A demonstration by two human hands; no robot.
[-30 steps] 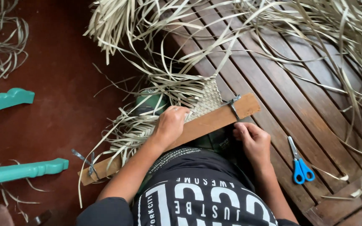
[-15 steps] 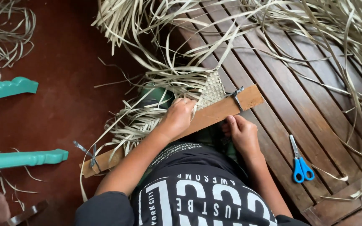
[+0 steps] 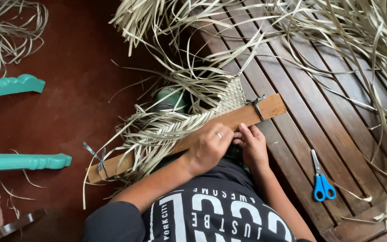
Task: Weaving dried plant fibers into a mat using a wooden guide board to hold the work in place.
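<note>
Two hands meet on one wooden slat: left hand and right hand, each grip pinching pale strips. One pair of blue scissors lies on the slatted floor; two teal legs stand off its left edge.

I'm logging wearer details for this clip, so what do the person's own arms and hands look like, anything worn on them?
Both forearms are bare. The left hand wears a thin silver-coloured ring on one finger; the right hand shows no ring. A dark short sleeve covers the left upper arm.
</note>
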